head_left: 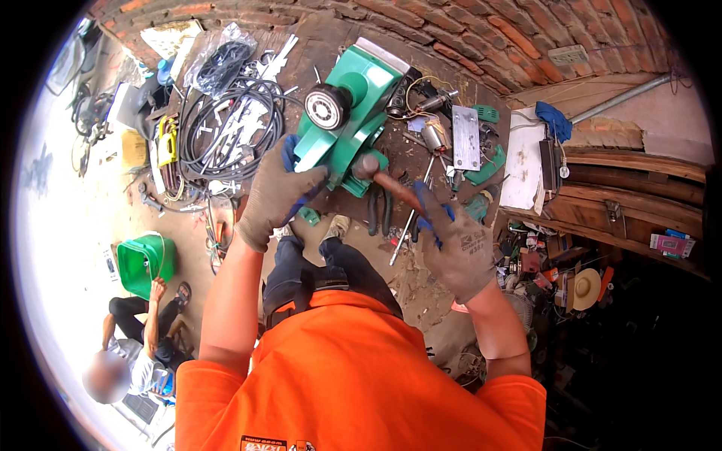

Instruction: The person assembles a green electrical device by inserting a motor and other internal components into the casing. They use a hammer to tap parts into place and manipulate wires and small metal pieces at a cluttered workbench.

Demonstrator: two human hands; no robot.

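Gloved left hand [284, 192] clamps green electric planer [352, 126] at the workbench [320, 46]; gloved right hand [459, 248] wraps hammer [397, 189] by its handle, head at planer's near side, contact unclear.

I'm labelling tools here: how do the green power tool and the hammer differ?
The green power tool is broad and bulky; the hammer is slim. The tool is mostly green with a black knob; the hammer's handle is reddish-brown. The left hand holds the tool; the right hand grips the hammer. Both are in gloved hands.
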